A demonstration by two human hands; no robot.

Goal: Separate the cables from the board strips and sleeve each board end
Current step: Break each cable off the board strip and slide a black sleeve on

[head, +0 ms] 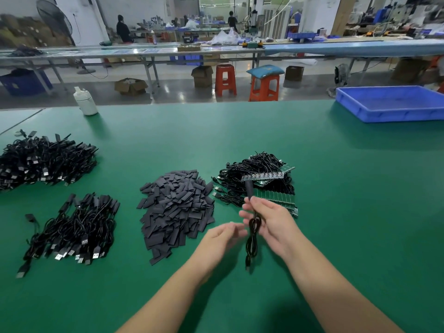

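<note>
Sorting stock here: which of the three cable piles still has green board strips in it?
The pile beyond the right hand, right of the sleeve heap: cable pile with boards. The two left piles are cables only.

Green table [312, 212] — cable piles [45, 159], sleeves [175, 210], boards [271, 186], blue tray [394, 104], bottle [85, 102].

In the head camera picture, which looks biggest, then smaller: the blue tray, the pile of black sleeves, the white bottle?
1. Blue tray, though partly cut off
2. Pile of black sleeves, close behind and nearer the camera, so unsure
3. White bottle

My left hand [224, 233] and right hand [269, 221] are bare, forearms uncovered to the frame's lower edge, no gloves, rings or sleeves.
</note>
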